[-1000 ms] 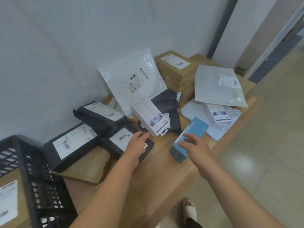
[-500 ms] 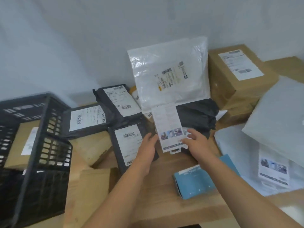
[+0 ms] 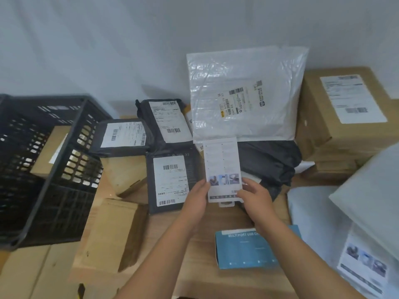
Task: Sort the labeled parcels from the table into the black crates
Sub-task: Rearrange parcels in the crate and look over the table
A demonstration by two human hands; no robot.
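Plainly little is sorted: the black crate [image 3: 71, 190] holds seemingly one cardboard box [image 3: 48, 149], while black mailers [image 3: 170, 178] and cartons [image 3: 345, 117] crowd the bench [image 3: 203, 234]. The left hand [image 3: 195, 199] and right hand [image 3: 255, 198] grip the white retail box [image 3: 222, 162] by its lower end there.

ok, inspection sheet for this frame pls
Surface: wooden table, mostly covered by parcels.
Job's things: white box, held; three black mailers with labels, left of it; white poly mailer leaning on the wall; labelled brown carton at right; black crate far left holds a cardboard parcel.
Clutter: blue USB box near the front edge.
Hands: left hand and right hand both hold the white box's lower edges.
Cables: nothing seen.
Surroundings: pale wall behind.
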